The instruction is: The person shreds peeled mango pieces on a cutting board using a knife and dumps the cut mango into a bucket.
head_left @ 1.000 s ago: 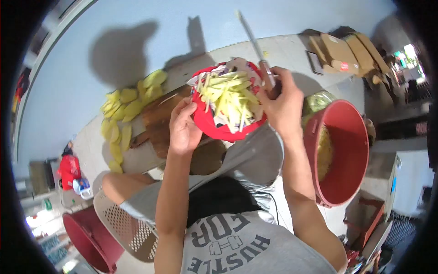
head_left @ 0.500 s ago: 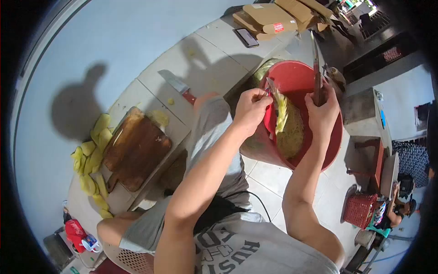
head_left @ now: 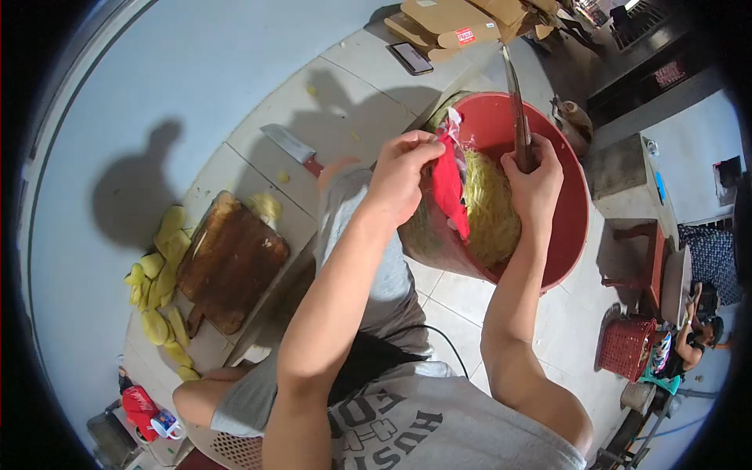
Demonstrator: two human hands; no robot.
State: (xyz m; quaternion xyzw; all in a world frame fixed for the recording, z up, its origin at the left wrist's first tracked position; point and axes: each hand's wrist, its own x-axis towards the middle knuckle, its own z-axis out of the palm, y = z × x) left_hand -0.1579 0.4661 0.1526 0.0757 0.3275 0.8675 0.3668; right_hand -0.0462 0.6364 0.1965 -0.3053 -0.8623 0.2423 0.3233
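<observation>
A large red bucket (head_left: 565,235) stands before my knees, with a heap of thin pale-yellow shreds (head_left: 492,211) inside. My left hand (head_left: 401,174) pinches the top of a limp red piece with white and dark patches (head_left: 450,188), cloth-like or plastic; it hangs over the bucket's near-left rim. Closed around a dark handle, my right hand (head_left: 536,178) holds a long-bladed knife (head_left: 514,88) upright above the bucket, blade pointing away from me.
On the tiled ledge to my left lie a wooden cutting board (head_left: 231,262), yellow-green peeled pieces (head_left: 160,282) and a second knife (head_left: 288,143). A phone (head_left: 410,59) and cardboard boxes (head_left: 446,23) sit farther back. Another person (head_left: 688,348) is at right, near a red basket (head_left: 625,348).
The yellow shreds lying against the red piece are gone from it, and it now hangs flat. My view has shifted slightly; both hands stay over the bucket.
</observation>
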